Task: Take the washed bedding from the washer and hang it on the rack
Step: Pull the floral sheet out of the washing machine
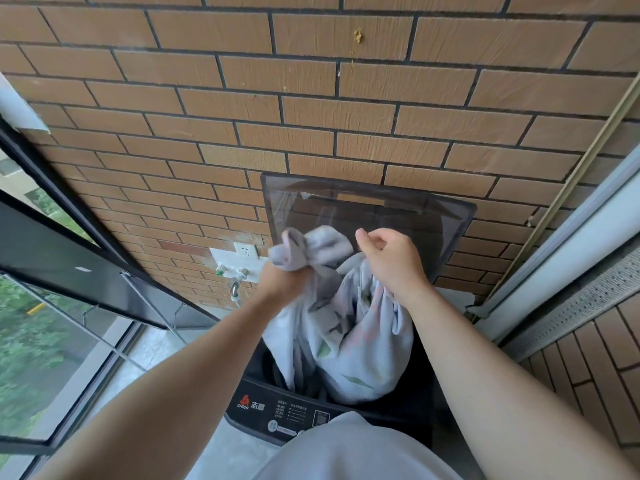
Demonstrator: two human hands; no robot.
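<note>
Gripping top bunch of bedding [346, 327] with left hand [284, 278]. Hanging long way down into washer [263, 407]. Curling right hand [391, 261] just beside, over cloth; holding or not, cannot tell.

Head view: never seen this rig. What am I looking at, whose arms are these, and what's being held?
There is no machine arm here. This is a single picture from a wide-angle camera worn on a person's head, looking forward and down, so the two bare arms are the wearer's own. Below them stands a top-loading washer with its see-through lid raised against a brick wall. The left hand grips a bunched end of pale, leaf-printed bedding, which hangs from it down into the washer. The right hand is next to it, above the cloth, with its fingers curled. Whether it holds any cloth cannot be told. Left of the washer are a wall socket, a tap and a window. No drying rack is in view.
</note>
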